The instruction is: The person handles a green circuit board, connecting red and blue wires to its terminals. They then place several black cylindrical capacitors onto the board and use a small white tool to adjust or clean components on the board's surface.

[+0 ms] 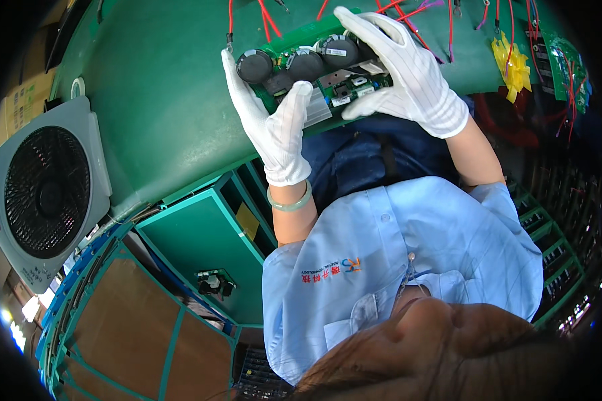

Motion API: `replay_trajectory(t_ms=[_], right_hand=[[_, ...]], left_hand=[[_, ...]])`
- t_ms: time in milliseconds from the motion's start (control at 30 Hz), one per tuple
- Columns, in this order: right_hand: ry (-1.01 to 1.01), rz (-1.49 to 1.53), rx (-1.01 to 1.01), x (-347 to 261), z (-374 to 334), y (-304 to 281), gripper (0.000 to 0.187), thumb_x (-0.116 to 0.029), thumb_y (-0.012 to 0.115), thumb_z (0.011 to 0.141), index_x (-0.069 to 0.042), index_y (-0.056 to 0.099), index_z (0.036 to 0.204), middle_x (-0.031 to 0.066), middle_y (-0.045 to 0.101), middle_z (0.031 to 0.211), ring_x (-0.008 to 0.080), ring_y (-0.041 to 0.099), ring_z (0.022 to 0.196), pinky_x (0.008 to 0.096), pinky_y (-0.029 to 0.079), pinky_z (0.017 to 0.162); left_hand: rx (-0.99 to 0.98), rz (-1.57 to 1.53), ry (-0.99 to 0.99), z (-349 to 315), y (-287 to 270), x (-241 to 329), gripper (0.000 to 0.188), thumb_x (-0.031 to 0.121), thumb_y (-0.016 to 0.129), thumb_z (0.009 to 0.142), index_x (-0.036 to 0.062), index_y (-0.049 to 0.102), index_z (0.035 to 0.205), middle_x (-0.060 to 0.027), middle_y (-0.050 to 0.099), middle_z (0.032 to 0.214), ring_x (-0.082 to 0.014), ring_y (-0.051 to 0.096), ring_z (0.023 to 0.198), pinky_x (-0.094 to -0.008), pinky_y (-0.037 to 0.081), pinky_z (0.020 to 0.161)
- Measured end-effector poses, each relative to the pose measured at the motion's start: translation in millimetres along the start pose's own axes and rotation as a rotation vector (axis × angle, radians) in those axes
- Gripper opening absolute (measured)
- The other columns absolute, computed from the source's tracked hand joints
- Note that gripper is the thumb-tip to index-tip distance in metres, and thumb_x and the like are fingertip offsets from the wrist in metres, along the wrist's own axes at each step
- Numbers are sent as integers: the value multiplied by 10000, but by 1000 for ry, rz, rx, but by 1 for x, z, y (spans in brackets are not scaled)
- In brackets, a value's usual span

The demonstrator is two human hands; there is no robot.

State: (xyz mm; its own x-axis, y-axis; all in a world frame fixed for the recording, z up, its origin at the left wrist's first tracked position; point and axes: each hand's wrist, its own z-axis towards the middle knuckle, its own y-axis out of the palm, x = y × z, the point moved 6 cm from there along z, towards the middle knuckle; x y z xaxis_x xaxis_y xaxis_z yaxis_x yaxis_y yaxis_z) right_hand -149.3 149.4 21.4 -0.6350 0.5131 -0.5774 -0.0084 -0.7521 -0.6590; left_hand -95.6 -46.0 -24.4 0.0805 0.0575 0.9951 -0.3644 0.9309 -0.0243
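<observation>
Between my two white-gloved hands is a green circuit board (291,85) with large black round capacitors, a silver heat sink and small parts on it. My left hand (269,123) grips its left end, thumb over the near side and fingers along the outer edge. My right hand (408,80) is closed round the right end, fingers over the far edge and thumb at the near edge. The board is held at the near edge of the green work table (160,100). A red wire (231,17) with a ring terminal reaches the board's far left corner.
A grey box fan (47,187) stands at the left. Several red wires (451,30) lie along the far side. To the right are a yellow tied bundle (512,67) and another green board (565,67). Below the table, a green cabinet (194,234) carries a small board (215,284).
</observation>
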Motion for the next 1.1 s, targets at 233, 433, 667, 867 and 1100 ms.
replay_trajectory(t_ms=[233, 433, 667, 867, 1100], right_hand=[[309, 219, -235, -13, 17, -7, 724, -279, 842, 738, -97, 540, 1371, 139, 593, 1220, 293, 591, 1104, 374, 480, 954], [451, 526, -146, 17, 9, -7, 560, -58, 782, 787, -59, 601, 1316, 52, 650, 1102, 133, 601, 865, 271, 507, 811], [573, 921, 195, 65, -37, -11, 319, -235, 550, 1030, 2, 666, 1208, 51, 701, 954, 21, 443, 536, 177, 337, 472], [592, 905, 112, 66, -45, -4, 297, -195, 566, 1016, -5, 664, 1223, 75, 699, 960, 42, 473, 550, 193, 381, 503], [617, 898, 109, 68, -46, -4, 288, -191, 564, 1017, 9, 674, 1192, 75, 701, 953, 40, 481, 538, 197, 384, 501]], left_hand=[[-5, -44, -41, 4, -1, 0, 993, 79, 800, 765, -42, 197, 1544, -210, 320, 1525, -272, 298, 1422, -388, 206, 1183], [16, -167, -180, 3, 1, 4, 970, 45, 784, 774, -34, 202, 1546, -207, 321, 1526, -258, 298, 1420, -368, 268, 1154], [24, -96, -133, 1, -4, -2, 964, 52, 773, 782, -37, 196, 1548, -196, 305, 1538, -257, 294, 1424, -370, 243, 1164], [58, -47, -130, 1, -5, -6, 1016, 130, 808, 742, -28, 209, 1547, -194, 311, 1535, -282, 289, 1436, -408, 164, 1204], [47, -44, -88, 3, 1, 2, 1024, 212, 812, 746, -31, 218, 1544, -179, 277, 1565, -284, 279, 1449, -421, 161, 1209]])
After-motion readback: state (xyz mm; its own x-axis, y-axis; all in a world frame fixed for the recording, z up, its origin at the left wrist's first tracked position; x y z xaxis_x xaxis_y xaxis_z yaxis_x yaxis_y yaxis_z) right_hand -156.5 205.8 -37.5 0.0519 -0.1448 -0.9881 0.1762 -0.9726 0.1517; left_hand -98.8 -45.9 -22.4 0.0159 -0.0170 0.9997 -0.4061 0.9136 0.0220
